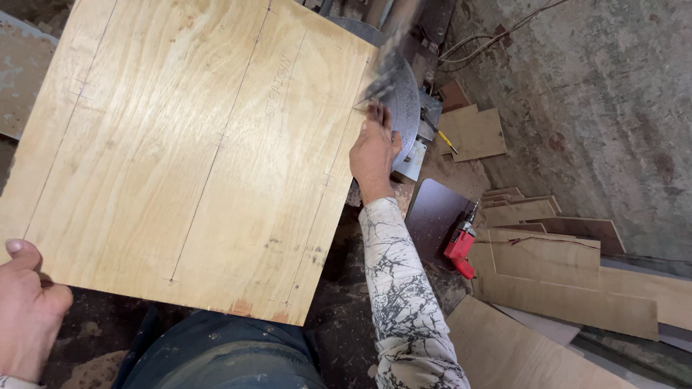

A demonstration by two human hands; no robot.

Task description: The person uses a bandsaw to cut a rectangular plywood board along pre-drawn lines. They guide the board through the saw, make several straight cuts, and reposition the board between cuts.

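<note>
Smooth rect. plywood panel [194,144], both hands

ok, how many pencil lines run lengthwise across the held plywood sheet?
3. One near the sheet's left edge, one down the middle, one toward the right edge. The plywood sheet runs past the frame's top, so more marks may be hidden.

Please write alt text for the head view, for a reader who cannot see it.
A person holds a large pale plywood sheet marked with pencil lines, the left hand gripping its near-left corner and the right hand on its far right edge beside a circular saw blade. To the right, a red power drill and plywood offcuts lie on the dusty floor.
</note>
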